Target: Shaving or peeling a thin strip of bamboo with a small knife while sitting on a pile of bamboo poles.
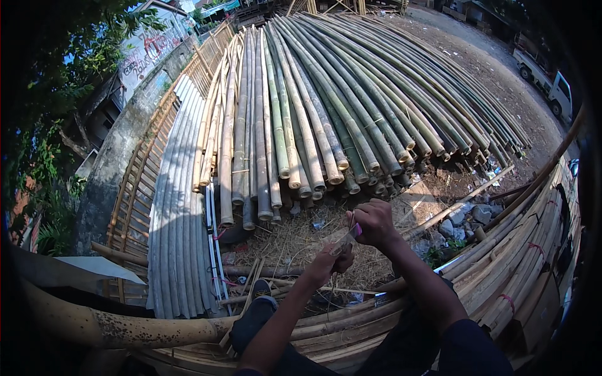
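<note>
In front of me, low over the straw-covered ground, both my hands are closed and close together. A thin pale, shiny strip stretches between them, with a pinkish-purple part at its upper end. My right hand is a fist around that upper end. Lower and to the left, my left hand grips the strip's other end. Whether it is a blade or a piece of plastic, I cannot tell. Beyond my hands lies a large pile of long bamboo poles, cut ends facing me.
Bundled split bamboo strips with pink ties lie at right. A thick bamboo pole crosses the lower left. Corrugated sheets lean beside a bamboo fence at left. Rocks lie right of my hands; a white truck stands far right.
</note>
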Tool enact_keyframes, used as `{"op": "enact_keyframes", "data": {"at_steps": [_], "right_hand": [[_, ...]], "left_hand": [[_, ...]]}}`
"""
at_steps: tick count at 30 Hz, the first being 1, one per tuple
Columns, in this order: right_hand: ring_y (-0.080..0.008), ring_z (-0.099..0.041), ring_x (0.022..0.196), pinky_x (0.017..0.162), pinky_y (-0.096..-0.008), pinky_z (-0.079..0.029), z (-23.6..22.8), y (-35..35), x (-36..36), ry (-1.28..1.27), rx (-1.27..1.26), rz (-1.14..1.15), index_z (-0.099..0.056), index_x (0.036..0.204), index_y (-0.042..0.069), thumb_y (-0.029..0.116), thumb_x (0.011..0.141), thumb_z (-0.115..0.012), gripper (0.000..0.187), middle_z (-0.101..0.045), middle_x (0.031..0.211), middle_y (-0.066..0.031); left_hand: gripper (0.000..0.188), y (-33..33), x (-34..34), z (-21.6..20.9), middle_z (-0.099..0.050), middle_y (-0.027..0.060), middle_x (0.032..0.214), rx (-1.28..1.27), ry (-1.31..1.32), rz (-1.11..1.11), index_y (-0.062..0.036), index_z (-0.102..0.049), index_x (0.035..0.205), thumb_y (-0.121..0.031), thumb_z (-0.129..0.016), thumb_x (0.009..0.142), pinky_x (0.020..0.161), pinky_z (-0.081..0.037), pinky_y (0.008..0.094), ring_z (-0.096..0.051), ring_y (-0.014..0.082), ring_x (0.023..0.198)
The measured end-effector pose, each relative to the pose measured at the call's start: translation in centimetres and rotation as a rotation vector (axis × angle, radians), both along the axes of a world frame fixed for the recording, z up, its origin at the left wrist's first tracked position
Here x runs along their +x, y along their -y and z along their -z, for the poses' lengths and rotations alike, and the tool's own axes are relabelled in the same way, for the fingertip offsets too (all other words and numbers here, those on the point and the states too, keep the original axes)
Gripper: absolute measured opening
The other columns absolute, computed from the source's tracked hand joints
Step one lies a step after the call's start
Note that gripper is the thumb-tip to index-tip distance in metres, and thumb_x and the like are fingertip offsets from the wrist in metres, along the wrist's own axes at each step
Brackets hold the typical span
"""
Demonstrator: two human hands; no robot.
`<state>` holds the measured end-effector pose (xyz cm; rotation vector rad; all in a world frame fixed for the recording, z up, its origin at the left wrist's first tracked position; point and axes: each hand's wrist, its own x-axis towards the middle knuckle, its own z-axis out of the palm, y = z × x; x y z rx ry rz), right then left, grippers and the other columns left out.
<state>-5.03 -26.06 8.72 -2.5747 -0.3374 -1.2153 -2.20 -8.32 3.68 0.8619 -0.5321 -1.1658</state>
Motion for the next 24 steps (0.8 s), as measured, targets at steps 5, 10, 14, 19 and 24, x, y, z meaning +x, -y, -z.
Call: {"op": "enact_keyframes", "data": {"at_steps": [5,10,14,19,24], "right_hand": [[-0.0338,-0.054,0.051,0.049,-0.0434,-0.038,-1.6,8.2,0.5,0.019,0.291,0.453,-0.052,0.06,0.003,0.023,0.085,-0.056,0.032,-0.052,0.055,-0.0159],[-0.0361,-0.054,0.054,0.052,-0.0446,-0.038,-1.5,6.5,-1.2,-0.185,0.405,0.22,-0.052,0.059,0.003,0.02,0.078,-0.061,0.028,-0.051,0.054,-0.0167],[-0.0316,-0.057,0.053,0.05,-0.0422,-0.042,-0.3,2.0,-0.6,-0.437,0.056,-0.078,-0.058,0.06,0.011,0.024,0.074,-0.063,0.02,-0.054,0.054,-0.0099],[-0.0289,-0.057,0.051,0.048,-0.0413,-0.043,0.9,0.0,0.1,-0.39,-0.024,-0.167,-0.056,0.058,0.013,0.024,0.062,-0.066,0.015,-0.054,0.053,-0.007],[-0.0275,-0.057,0.049,0.045,-0.0391,-0.041,1.5,-0.2,0.8,-0.225,-0.114,-0.094,-0.054,0.059,0.011,0.027,0.067,-0.069,0.024,-0.054,0.053,-0.0058]], "left_hand": [[0.046,1.7,-5.8,-0.2,-0.024,-0.0063,0.063,0.26,0.16,0.295,-0.0135,-0.034,0.069,-0.048,-0.035,0.098,0.052,-0.02,0.0254,-0.023,0.0081,0.055],[0.045,1.1,-1.1,1.6,-0.025,-0.0079,0.06,0.186,0.073,-0.15,-0.0155,-0.036,0.069,-0.051,-0.041,0.096,0.049,-0.019,0.0238,-0.022,0.005,0.052],[0.039,0.2,0.1,0.7,-0.028,-0.0078,0.061,0.168,-0.018,-0.308,-0.0148,-0.039,0.071,-0.044,-0.044,0.097,0.049,-0.018,0.0234,-0.022,0.0044,0.051],[0.024,0.2,-0.5,0.4,-0.032,-0.0071,0.064,0.134,0.079,-0.332,-0.0122,-0.048,0.084,-0.031,-0.045,0.098,0.049,-0.019,0.0233,-0.025,0.0046,0.054],[0.022,-0.5,-0.4,1.6,-0.032,-0.0073,0.063,0.034,0.136,-0.294,-0.0087,-0.052,0.097,-0.029,-0.043,0.099,0.046,-0.019,0.0224,-0.026,0.0042,0.051]]}}
